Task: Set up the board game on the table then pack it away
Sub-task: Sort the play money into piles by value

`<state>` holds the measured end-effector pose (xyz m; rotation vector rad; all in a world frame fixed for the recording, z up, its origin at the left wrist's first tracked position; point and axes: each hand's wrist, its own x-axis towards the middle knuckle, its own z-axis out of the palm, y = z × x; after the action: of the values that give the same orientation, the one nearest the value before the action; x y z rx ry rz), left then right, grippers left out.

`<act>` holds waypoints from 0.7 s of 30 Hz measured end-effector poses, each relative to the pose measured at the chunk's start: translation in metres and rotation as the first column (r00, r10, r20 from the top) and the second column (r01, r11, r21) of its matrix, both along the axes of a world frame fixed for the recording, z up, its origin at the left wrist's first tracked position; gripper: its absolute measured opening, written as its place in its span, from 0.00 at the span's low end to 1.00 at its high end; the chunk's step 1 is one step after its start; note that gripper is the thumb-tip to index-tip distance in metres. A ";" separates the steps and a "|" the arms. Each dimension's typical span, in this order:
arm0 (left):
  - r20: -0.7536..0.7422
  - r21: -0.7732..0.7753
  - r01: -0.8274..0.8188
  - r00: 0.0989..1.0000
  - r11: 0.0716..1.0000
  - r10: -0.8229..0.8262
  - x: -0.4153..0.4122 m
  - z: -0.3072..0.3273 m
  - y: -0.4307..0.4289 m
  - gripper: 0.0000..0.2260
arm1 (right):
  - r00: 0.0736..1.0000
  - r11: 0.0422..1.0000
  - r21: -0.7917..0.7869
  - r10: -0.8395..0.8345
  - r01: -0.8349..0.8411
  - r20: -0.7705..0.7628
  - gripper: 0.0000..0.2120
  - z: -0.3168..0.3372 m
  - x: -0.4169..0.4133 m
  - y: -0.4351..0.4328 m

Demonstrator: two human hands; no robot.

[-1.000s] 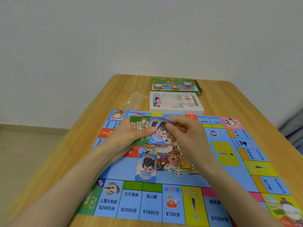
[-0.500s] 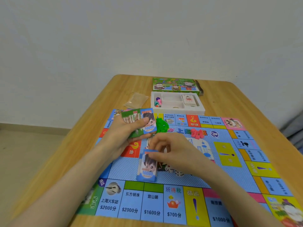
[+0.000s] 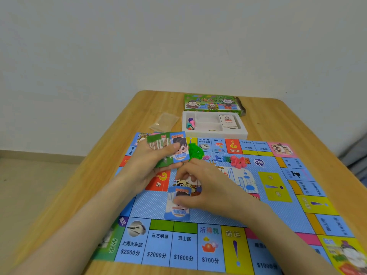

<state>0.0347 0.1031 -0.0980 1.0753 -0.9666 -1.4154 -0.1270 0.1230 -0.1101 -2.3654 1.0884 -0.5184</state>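
Note:
The colourful game board [image 3: 278,207] lies flat on the wooden table. My left hand [image 3: 147,165] holds a fanned stack of play-money notes [image 3: 168,147], green ones behind a blue 10000 note, above the board's left side. My right hand [image 3: 206,187] rests over the board's middle, thumb and fingers pinching a blue 10000 note on the small pile of blue notes [image 3: 177,211]. A heap of green pieces [image 3: 195,151] and a heap of pink pieces [image 3: 239,161] lie on the board beyond my hands.
The white box tray [image 3: 244,132] stands behind the board, holding pawns [image 3: 191,124] and a card deck [image 3: 228,121]. The green box lid [image 3: 212,105] is behind it. A clear plastic bag [image 3: 164,122] lies at the tray's left. A wall runs close behind the table.
My right hand has carried a blue note from the fan in my left hand down to the pile on the board. My left hand moved slightly left with the fan, uncovering the green and pink pieces.

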 end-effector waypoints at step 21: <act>-0.008 0.002 -0.004 1.000 1.000 0.004 0.001 -0.001 -0.001 0.07 | 0.999 1.000 -0.018 0.000 -0.001 -0.035 0.21 0.006 0.000 0.005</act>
<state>0.0354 0.1020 -0.0992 1.0718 -0.9567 -1.4169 -0.1267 0.1282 -0.1045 -2.3988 1.1030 -0.4909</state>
